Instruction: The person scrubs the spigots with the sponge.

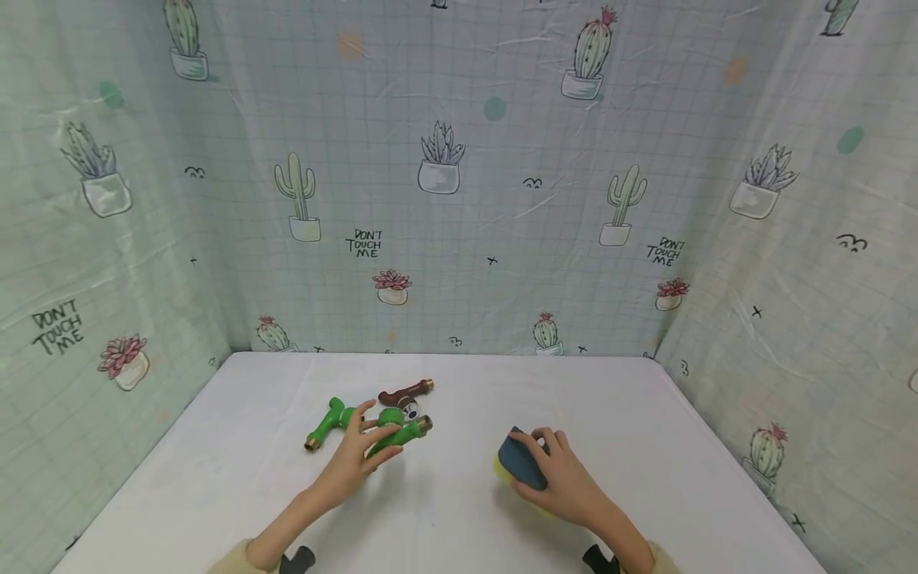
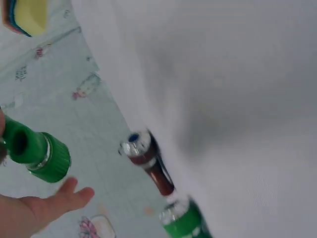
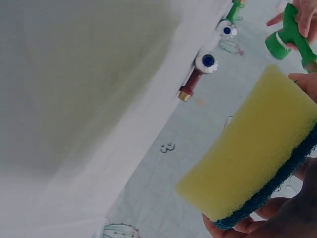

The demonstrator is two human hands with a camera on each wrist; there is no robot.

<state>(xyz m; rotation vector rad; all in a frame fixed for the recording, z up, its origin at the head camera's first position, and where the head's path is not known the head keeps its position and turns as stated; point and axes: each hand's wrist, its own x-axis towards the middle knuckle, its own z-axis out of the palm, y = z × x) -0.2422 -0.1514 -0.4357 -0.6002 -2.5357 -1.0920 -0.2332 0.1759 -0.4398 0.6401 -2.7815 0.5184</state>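
Pale cactus-printed fabric (image 1: 473,215) walls in a white tabletop (image 1: 459,518), where, left of the frame's centre, the left hand (image 1: 351,458) pinches a green tap-shaped fitting with a brass end (image 1: 407,433), and, right of centre, the right hand (image 1: 570,482) grips a yellow foam sponge backed with dark blue scouring pad (image 1: 523,464). Steadying the fitting by its body and squeezing the sponge only lightly, foam face free, would probably serve best. Counted up, one sponge and three fittings show: two green, one brown (image 1: 412,392).
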